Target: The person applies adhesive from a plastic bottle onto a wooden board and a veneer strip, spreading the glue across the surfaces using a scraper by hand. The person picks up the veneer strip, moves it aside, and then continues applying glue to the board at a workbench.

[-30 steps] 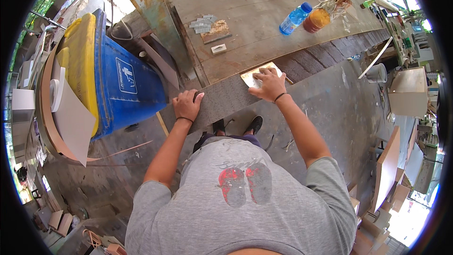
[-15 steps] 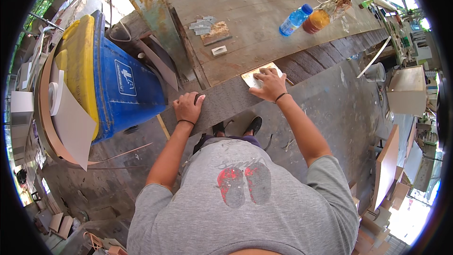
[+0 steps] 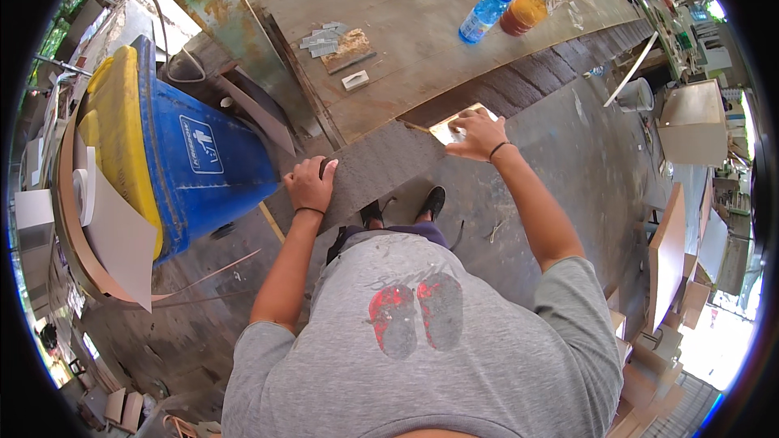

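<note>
A long dark brown, grainy board (image 3: 369, 161) lies along the near edge of the workbench. My left hand (image 3: 309, 184) is curled over the board near its left end, thumb on top. Farther right, my right hand (image 3: 479, 135) has its fingers bent over a small pale, flat rectangular piece (image 3: 454, 128). That piece rests on the dark strip, partly covered by the fingers; what it is made of I cannot tell. Beyond it the strip (image 3: 531, 79) looks darker and streaked.
The workbench (image 3: 389, 49) holds a blue-capped water bottle (image 3: 485, 15), a bottle of orange-brown liquid (image 3: 523, 13), grey flat pieces (image 3: 324, 39) and a small white block (image 3: 355, 79). A blue bin (image 3: 203, 154) with a yellow lid stands left. Panels (image 3: 667, 255) lean at right.
My right hand and the pale piece have moved right along the dark strip. My left hand stays near the board's left end. The whole view has shifted slightly.
</note>
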`<action>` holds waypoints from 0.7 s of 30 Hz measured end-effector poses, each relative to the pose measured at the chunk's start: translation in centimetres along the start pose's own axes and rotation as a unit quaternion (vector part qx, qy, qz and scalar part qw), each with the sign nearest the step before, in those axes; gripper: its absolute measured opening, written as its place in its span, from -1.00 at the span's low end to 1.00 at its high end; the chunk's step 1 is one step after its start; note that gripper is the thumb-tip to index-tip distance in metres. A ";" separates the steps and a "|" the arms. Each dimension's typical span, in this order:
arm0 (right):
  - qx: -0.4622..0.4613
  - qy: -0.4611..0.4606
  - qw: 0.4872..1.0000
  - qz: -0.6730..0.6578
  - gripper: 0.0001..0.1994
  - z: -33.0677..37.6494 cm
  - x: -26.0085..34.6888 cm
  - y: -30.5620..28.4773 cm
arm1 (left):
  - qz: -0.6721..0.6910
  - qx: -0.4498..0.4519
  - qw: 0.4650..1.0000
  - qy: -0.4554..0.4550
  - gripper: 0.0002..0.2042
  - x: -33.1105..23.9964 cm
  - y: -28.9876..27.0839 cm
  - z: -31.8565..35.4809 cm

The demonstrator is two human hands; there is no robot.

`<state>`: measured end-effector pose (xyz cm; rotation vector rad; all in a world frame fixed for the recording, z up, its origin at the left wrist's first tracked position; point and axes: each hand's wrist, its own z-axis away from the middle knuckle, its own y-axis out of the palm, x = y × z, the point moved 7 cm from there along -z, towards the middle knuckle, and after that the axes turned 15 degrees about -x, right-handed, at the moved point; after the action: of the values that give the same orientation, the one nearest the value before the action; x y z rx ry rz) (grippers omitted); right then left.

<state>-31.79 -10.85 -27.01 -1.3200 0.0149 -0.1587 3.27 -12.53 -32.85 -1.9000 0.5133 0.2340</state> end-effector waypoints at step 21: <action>-0.210 -0.081 0.968 -0.112 -0.41 4.0 12.9 1.5 | -0.003 -0.008 1.000 -0.009 -0.56 2.9 -2.3 1.3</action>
<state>-18.50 -8.19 -26.48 -1.7547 -0.2520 -0.2478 7.02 -11.36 -32.53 -1.9127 0.4944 0.2526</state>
